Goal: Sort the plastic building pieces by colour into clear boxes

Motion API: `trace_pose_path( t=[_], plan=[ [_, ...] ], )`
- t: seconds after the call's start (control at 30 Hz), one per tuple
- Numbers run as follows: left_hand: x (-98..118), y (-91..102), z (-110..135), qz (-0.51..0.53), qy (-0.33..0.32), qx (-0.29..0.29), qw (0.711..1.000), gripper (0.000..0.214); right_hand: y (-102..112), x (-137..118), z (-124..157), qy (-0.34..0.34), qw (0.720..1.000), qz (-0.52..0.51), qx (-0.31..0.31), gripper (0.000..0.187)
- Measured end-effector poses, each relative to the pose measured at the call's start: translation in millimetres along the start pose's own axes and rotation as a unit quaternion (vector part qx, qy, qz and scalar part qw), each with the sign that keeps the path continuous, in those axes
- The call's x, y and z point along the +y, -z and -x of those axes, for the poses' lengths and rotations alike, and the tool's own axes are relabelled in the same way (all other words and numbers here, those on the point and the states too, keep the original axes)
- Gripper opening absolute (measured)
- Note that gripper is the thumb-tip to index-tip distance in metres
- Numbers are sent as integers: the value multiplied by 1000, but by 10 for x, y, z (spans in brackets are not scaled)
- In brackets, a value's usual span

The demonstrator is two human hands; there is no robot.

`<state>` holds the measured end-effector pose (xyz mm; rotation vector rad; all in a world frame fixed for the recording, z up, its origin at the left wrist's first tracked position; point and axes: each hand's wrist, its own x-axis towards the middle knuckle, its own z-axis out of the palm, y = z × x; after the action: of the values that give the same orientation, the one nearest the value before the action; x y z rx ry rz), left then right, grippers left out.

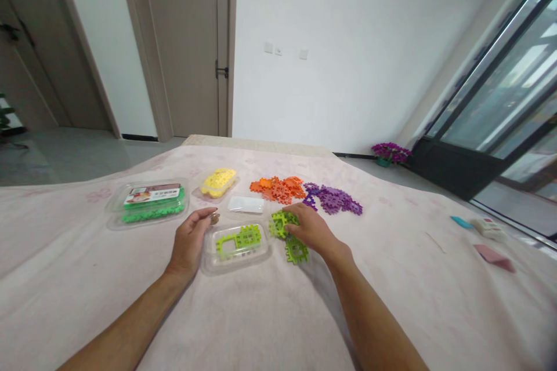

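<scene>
My left hand [191, 237] rests against the left end of a clear plastic tray [237, 262], fingers curled round its rim. The tray holds a few lime-green puzzle pieces [240, 239]. My right hand [310, 226] lies on a small heap of lime-green pieces [282, 223] just right of the tray, fingers closed over some of them. One more lime-green piece [296, 250] lies under my right wrist.
On the pink cloth lie a lidded tray of dark green pieces [150, 204], a tray of yellow pieces [217, 182], an empty clear lid [246, 204], orange pieces [278, 188] and purple pieces [333, 200]. Small items [489, 229] lie at the far right.
</scene>
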<state>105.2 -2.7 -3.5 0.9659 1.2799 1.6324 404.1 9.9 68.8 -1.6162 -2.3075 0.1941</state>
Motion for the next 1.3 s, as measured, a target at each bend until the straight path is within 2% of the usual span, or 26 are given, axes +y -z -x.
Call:
trace_pose_path(
  t=[0.13,0.27,0.47,0.57,0.8,1.03,1.1,1.17,1.23,1.3],
  plan=[
    [6,-3,7,5,7,-3,1000,37,-12,-10,-16,-18,999,11,32,34],
    [12,-9,12,5,9,-7,1000,39,-85,-43,-72,12,997,41,69,48],
    [15,-12,9,10,11,-8,1000,36,-115,-120,-118,21,999,47,10,29],
    [14,-12,6,7,6,-8,1000,36,-93,-116,-111,9,998,56,26,25],
    [10,-11,7,8,9,-9,1000,38,-77,-24,-107,33,998,19,45,22],
    [1,-9,1,5,5,-7,1000,36,-60,37,-92,53,998,13,19,25],
    [15,-19,5,5,6,-3,1000,37,-37,4,-88,57,997,6,43,23],
    [39,-31,14,4,6,0,1000,37,1,-67,-82,67,993,-24,93,22],
    [70,-42,27,-1,0,2,1000,36,43,-184,-68,77,984,-70,145,20],
    [97,-50,40,-7,-4,2,1000,35,69,-341,-41,91,975,-114,167,18]
  ],
)
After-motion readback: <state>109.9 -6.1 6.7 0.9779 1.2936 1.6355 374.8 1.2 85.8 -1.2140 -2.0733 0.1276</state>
